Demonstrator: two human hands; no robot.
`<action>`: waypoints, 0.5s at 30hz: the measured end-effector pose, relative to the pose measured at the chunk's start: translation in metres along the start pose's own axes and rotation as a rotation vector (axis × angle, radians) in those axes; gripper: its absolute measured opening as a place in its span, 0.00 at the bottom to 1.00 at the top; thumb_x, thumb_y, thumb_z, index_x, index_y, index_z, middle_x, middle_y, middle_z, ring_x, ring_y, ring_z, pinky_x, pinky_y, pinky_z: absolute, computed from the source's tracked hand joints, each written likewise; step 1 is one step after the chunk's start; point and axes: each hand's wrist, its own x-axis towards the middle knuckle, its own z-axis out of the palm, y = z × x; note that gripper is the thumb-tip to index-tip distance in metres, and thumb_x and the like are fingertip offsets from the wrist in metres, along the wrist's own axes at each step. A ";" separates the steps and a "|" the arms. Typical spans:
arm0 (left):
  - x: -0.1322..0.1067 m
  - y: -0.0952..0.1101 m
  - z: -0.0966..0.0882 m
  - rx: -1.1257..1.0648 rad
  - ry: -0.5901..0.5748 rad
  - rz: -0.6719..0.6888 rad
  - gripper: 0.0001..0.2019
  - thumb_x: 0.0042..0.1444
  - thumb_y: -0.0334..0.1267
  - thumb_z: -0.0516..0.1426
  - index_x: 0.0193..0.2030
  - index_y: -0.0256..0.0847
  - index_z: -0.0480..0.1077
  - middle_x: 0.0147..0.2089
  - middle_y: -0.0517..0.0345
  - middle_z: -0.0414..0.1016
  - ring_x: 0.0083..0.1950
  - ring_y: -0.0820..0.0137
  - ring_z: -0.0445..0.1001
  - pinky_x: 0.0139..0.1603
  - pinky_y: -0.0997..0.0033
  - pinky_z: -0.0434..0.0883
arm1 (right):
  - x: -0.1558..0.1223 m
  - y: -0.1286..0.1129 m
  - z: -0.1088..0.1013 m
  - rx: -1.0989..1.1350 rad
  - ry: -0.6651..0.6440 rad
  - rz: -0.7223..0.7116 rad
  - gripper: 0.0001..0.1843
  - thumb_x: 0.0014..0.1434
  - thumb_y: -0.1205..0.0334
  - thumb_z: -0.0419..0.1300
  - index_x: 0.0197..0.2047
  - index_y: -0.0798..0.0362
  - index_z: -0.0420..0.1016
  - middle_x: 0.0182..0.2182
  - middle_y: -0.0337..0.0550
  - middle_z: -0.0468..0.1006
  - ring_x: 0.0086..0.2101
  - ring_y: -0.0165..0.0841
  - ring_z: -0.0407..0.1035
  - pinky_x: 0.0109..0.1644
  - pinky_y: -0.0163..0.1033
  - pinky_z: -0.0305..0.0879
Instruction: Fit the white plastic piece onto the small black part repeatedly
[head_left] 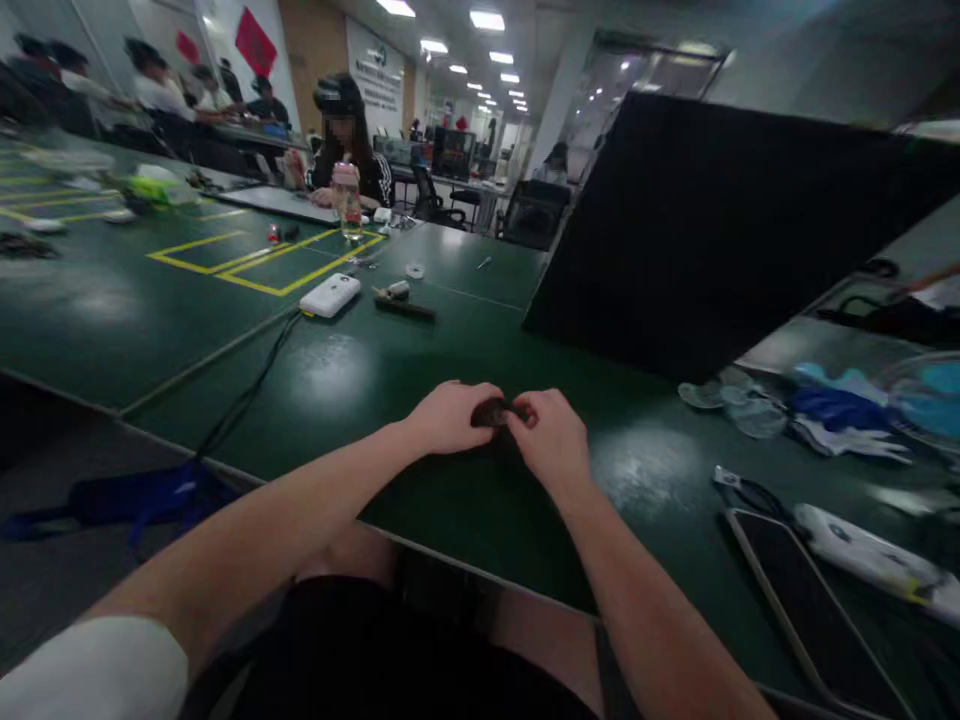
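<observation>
My left hand (455,415) and my right hand (551,435) meet just above the green table (480,500), close to its near edge. Between them is a small dark brown object (491,411), partly covered by my fingers, so its kind does not show clearly. My left fingers are wrapped round one side of it. At the other side, my right thumb and fingers pinch its end.
A black panel (705,240) stands tilted at the right. Farther right lie a phone (814,600), a white device (862,555) and gloves (844,415). Ahead are a white power bank (330,296) with cables and a dark bar (405,308). A person sits across the table.
</observation>
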 end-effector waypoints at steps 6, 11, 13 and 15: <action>0.001 -0.005 -0.001 0.034 0.100 -0.192 0.20 0.56 0.42 0.60 0.55 0.44 0.69 0.49 0.52 0.80 0.50 0.57 0.78 0.52 0.57 0.73 | 0.004 0.014 -0.008 -0.027 -0.071 0.072 0.14 0.60 0.50 0.66 0.32 0.51 0.77 0.34 0.43 0.72 0.30 0.34 0.66 0.34 0.41 0.61; 0.000 -0.012 -0.003 0.044 0.111 -0.316 0.22 0.57 0.45 0.61 0.57 0.44 0.67 0.50 0.51 0.80 0.49 0.56 0.78 0.50 0.57 0.73 | 0.006 0.022 -0.013 -0.029 -0.293 0.090 0.13 0.57 0.49 0.68 0.39 0.50 0.82 0.38 0.46 0.74 0.32 0.35 0.69 0.32 0.41 0.63; 0.000 -0.012 -0.004 0.015 0.098 -0.317 0.22 0.57 0.48 0.62 0.57 0.45 0.67 0.49 0.52 0.80 0.48 0.57 0.78 0.48 0.58 0.73 | 0.007 0.025 -0.014 -0.065 -0.332 0.050 0.10 0.59 0.51 0.67 0.38 0.49 0.83 0.38 0.46 0.75 0.34 0.36 0.69 0.34 0.42 0.63; -0.001 -0.011 -0.005 -0.018 0.080 -0.295 0.23 0.57 0.51 0.62 0.56 0.46 0.67 0.48 0.53 0.80 0.47 0.58 0.79 0.46 0.60 0.73 | 0.007 0.026 -0.017 -0.114 -0.329 0.011 0.09 0.60 0.53 0.65 0.36 0.48 0.83 0.37 0.46 0.76 0.36 0.39 0.70 0.36 0.43 0.63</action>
